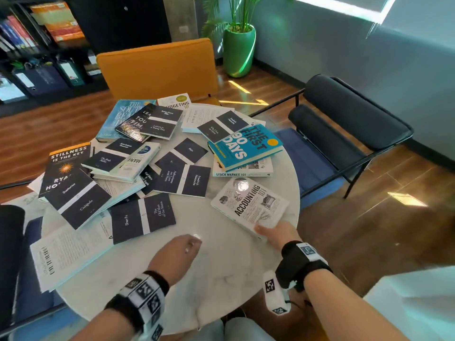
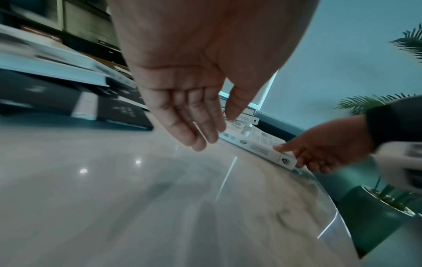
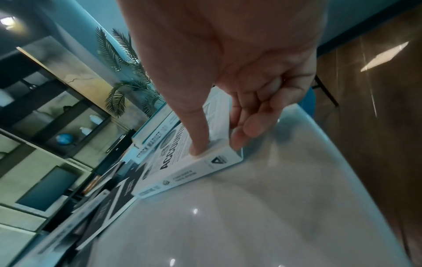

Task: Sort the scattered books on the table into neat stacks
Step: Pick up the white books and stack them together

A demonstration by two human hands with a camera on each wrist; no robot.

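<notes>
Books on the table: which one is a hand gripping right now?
The white Accounting 101 book, alone near the table's right edge. The right hand pinches its near corner, thumb on the cover. The left hand holds nothing.

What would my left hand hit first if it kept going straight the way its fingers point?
Probably the Accounting 101 book that the right hand grips; the left hand points across bare table toward it, though depth is unclear.
</notes>
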